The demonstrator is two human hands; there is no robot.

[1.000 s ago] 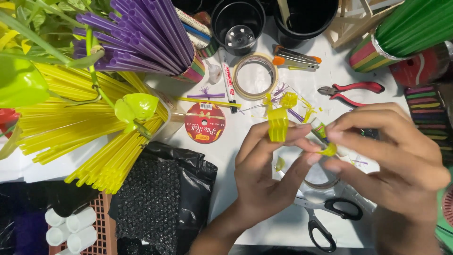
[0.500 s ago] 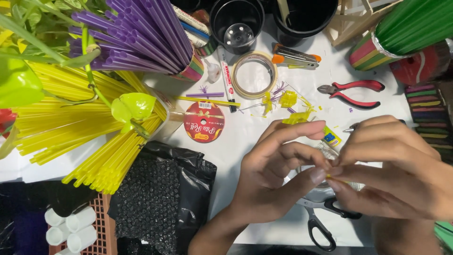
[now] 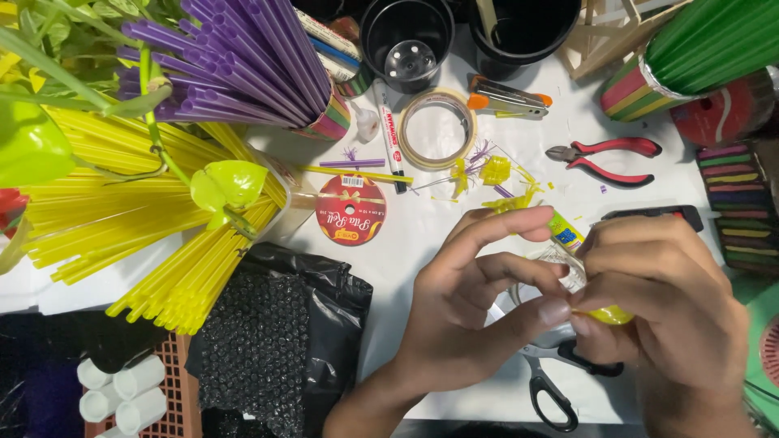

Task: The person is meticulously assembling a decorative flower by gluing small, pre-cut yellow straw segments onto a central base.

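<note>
Between the 2 hands, a small yellow piece (image 3: 610, 315) is pinched: the left hand (image 3: 471, 304) presses its thumb against it from one side, and the right hand (image 3: 665, 308) is closed around it from the other. Just beneath the grip lie black-handled scissors (image 3: 552, 381). Just beyond the fingers sit yellow scraps (image 3: 497, 170) and red pliers (image 3: 604, 154). Farther off is a tape ring (image 3: 436, 128), then purple straws (image 3: 235, 65) and yellow straws (image 3: 138, 219) well to the left.
</note>
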